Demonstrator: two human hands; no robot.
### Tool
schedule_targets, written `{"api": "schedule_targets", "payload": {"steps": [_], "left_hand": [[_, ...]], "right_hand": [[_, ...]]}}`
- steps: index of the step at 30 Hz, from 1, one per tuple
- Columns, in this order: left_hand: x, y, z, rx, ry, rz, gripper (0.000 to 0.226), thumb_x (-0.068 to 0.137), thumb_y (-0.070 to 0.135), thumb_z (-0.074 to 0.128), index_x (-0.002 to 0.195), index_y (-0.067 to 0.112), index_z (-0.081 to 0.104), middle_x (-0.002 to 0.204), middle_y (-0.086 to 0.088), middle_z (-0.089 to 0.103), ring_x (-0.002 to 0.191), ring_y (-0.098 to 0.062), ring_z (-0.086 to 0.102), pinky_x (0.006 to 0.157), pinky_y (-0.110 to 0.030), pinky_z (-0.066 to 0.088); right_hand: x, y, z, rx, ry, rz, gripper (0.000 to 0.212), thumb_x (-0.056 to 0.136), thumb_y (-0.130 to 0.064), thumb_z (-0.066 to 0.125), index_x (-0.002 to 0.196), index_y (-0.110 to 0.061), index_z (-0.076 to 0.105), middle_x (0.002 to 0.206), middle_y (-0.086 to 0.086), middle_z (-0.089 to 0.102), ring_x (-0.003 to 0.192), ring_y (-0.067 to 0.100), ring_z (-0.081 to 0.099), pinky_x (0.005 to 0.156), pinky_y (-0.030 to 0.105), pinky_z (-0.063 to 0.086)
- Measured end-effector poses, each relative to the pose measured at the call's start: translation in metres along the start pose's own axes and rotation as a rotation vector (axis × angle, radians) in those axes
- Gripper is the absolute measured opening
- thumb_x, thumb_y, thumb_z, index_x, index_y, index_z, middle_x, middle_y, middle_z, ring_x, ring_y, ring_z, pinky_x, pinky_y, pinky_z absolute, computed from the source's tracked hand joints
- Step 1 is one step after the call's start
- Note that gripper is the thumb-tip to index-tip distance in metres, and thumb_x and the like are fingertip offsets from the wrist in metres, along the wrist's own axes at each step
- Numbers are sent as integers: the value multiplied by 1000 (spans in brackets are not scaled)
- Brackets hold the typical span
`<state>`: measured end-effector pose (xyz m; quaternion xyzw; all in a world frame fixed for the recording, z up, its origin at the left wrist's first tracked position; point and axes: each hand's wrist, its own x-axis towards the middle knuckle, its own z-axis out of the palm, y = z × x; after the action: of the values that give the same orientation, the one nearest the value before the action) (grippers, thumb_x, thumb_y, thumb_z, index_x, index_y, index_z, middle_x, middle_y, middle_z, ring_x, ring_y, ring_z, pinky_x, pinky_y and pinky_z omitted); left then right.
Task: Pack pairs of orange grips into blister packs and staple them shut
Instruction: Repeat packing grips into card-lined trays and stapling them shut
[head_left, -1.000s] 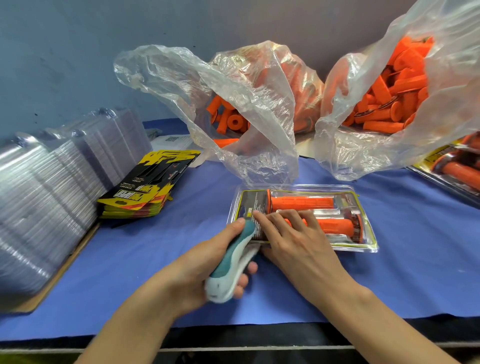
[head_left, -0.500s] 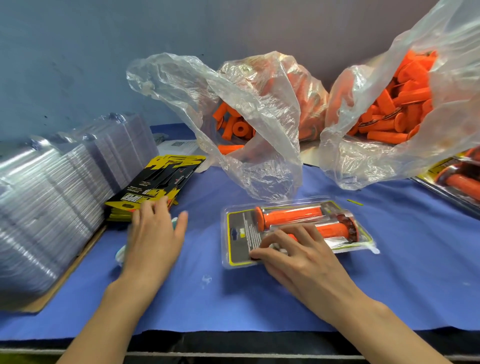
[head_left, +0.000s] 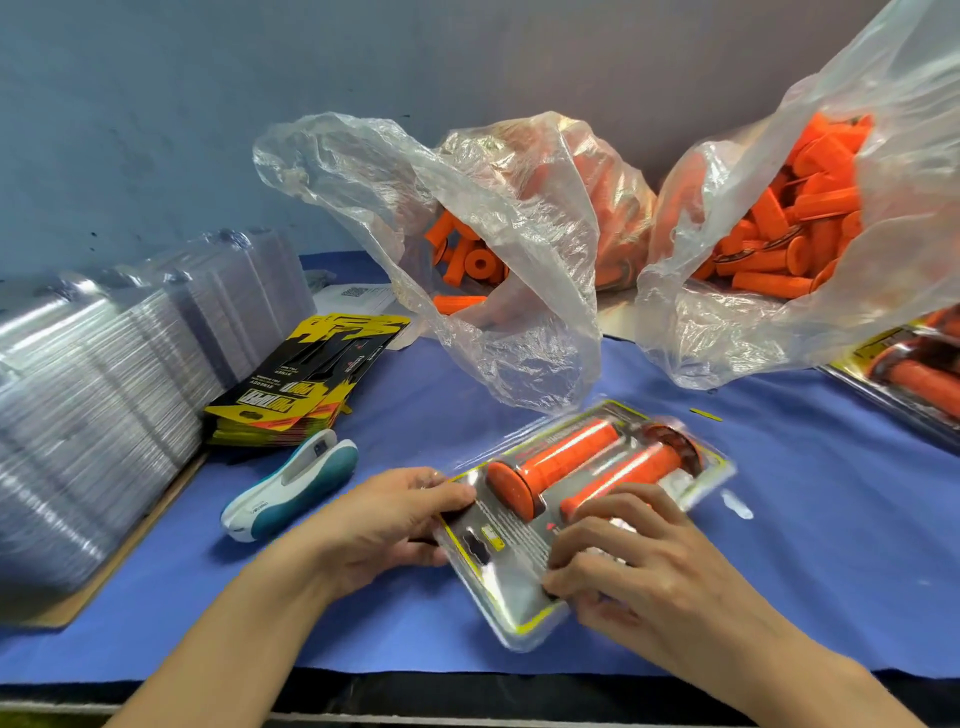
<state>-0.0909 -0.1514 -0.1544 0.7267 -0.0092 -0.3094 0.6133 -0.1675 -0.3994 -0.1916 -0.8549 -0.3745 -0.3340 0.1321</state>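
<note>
A clear blister pack (head_left: 511, 597) with a yellow-edged card and two orange grips (head_left: 558, 460) inside sits tilted above the blue cloth, its near end turned toward me. My left hand (head_left: 384, 525) grips the pack's left edge with curled fingers. My right hand (head_left: 654, 577) holds the near right side, fingers curled over the top. The teal and white stapler (head_left: 291, 486) lies on the cloth to the left, untouched.
Two open plastic bags of loose orange grips (head_left: 467, 260) (head_left: 795, 228) stand at the back. A pile of yellow-black cards (head_left: 306, 379) and stacks of empty clear blisters (head_left: 104, 395) fill the left. Packed blisters (head_left: 914, 374) lie at the right edge.
My left hand has left the stapler on the cloth and come over to take the pack's left edge. The pack has been turned and lifted at an angle.
</note>
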Motion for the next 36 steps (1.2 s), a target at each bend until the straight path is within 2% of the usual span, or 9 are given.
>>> {"api": "schedule_targets", "payload": {"steps": [4,8,11,13,17,20,23,29,36], "left_hand": [[-13,-3,3,116,-162,-61,23,89,31,67,92,11,58,77,-8,62,54,-14,57,43,-20,45],[-24,-6,32,194,-219,-67,19,87,30,57,82,12,59,73,-9,68,49,-14,56,42,-19,43],[-23,-9,56,118,-155,-9,18,94,22,54,83,9,61,75,-12,71,50,-14,59,44,-19,45],[-21,-11,72,-1,-105,0,19,97,18,53,83,8,62,74,-14,71,53,-15,62,46,-19,47],[-16,-11,90,-147,-94,-26,27,92,22,61,103,-2,69,82,-14,70,62,-18,67,54,-22,52],[-13,-6,87,-88,-99,-34,21,92,22,60,96,3,68,80,-11,70,62,-17,65,53,-22,51],[-11,-2,85,8,-46,-19,15,89,19,59,83,6,64,66,-7,64,52,-15,57,47,-21,46],[-7,-3,93,51,102,33,24,88,16,53,69,6,65,53,-7,58,42,-14,47,43,-20,41],[-2,1,93,13,124,22,23,89,14,53,75,1,65,63,-11,64,45,-13,50,42,-20,43]], "right_hand": [[-17,23,-20,-129,-43,121,13,91,-20,62,87,-30,69,108,-18,67,100,13,61,89,31,42],[-25,38,-37,-233,-105,342,58,63,20,70,87,-32,75,114,-5,70,96,28,69,80,41,50],[-22,30,-44,-48,-34,426,43,80,6,70,104,-31,73,117,-10,67,101,23,66,84,40,49],[-14,13,-41,60,12,340,22,95,-26,61,114,-33,68,117,-19,63,104,10,61,89,31,43],[-10,-4,-25,-9,-107,107,35,91,-58,59,113,-33,69,108,-16,64,91,6,59,83,25,42],[-16,6,-24,-93,-107,37,16,90,-38,70,105,-32,67,99,-14,62,81,9,58,77,26,44],[-20,9,-22,-97,-126,28,30,87,-16,73,106,-33,57,92,-13,58,74,13,55,71,29,48],[-16,11,-26,-111,-140,9,25,84,-10,71,95,-31,62,81,-10,55,70,17,55,65,33,51],[-12,10,-34,-94,-102,16,26,94,-15,50,86,-30,68,77,-11,56,68,16,55,66,30,47]]}}
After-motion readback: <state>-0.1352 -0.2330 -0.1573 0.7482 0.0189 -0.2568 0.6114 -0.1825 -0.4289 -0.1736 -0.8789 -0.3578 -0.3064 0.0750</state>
